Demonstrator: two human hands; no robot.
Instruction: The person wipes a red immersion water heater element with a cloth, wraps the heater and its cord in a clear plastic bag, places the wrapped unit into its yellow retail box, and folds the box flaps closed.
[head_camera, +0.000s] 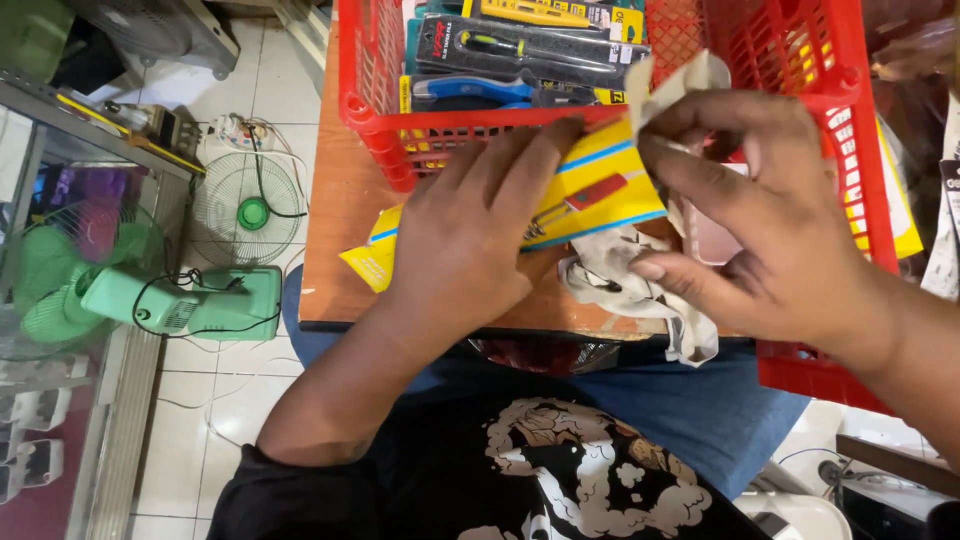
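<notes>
A yellow blister card with a red-handled tool (590, 195) lies on a wooden table (340, 230) in front of me. My left hand (470, 235) presses flat on the card, fingers spread toward its far edge. My right hand (760, 210) pinches a crumpled whitish cloth (625, 280); one end sticks up above the fingers by the card's far right corner and the rest hangs over the table's near edge.
A red plastic basket (375, 110) with several packaged screwdrivers and pliers (520, 50) stands behind the card. A second red basket (850, 120) sits at the right. On the tiled floor at left are a green fan (190, 300) and a fan grille (247, 205).
</notes>
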